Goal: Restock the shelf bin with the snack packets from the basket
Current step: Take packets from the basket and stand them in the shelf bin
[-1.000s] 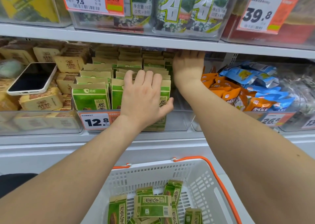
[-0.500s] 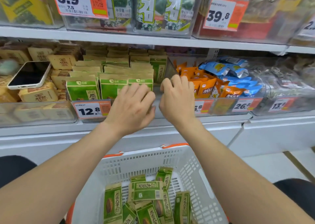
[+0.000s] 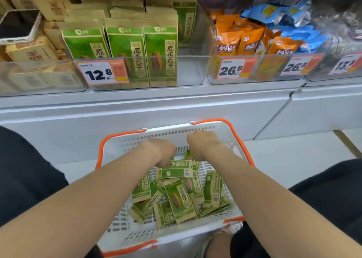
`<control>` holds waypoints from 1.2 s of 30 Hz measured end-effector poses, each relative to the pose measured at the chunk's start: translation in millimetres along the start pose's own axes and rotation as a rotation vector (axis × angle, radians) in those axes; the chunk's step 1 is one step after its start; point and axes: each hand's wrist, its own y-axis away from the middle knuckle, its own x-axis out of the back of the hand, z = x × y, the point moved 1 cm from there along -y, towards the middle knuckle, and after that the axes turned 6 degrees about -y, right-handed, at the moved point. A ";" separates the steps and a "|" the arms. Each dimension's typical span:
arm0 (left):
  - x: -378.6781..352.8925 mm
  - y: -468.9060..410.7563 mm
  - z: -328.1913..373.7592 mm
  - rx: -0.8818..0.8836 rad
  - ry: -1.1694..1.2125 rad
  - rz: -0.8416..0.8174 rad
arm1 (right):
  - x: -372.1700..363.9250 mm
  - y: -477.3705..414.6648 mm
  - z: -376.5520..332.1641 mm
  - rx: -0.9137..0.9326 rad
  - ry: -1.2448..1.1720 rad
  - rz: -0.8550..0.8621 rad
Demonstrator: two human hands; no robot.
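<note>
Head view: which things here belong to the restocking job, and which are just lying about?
Job in hand:
basket; green snack packets in it; shelf bin tagged 12.8, part filled with the same packets; left hand and right hand, both down in the basket.

Lying about:
phone on the brown packets; orange packets and blue packets in the bin to the right.

The snack packets point(image 3: 181, 201) are showing green fronts with tan edges and a brown seed picture. The basket point(image 3: 121, 146) is showing white slotted walls and an orange rim. Some shelf packets point(image 3: 248, 42) are showing orange, other packets point(image 3: 274, 12) blue.
</note>
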 end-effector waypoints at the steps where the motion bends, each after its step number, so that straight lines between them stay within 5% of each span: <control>1: -12.6 -4.9 8.8 -0.008 -0.010 -0.045 | -7.2 -1.0 -2.9 0.013 0.009 -0.036; 15: -124.9 -40.5 83.0 -0.328 -0.189 -0.106 | -31.8 -11.6 -8.0 0.081 -0.039 -0.219; 27: -133.7 -43.9 93.3 -0.343 -0.427 0.253 | -29.7 -13.5 0.2 0.090 -0.108 -0.215; 32: -125.1 -46.4 78.3 -0.276 -0.147 0.084 | -30.3 -12.4 5.2 0.066 -0.127 -0.269; 36: -99.3 -37.5 46.2 -0.155 0.410 0.053 | -27.7 -12.2 13.6 0.020 -0.164 -0.307</control>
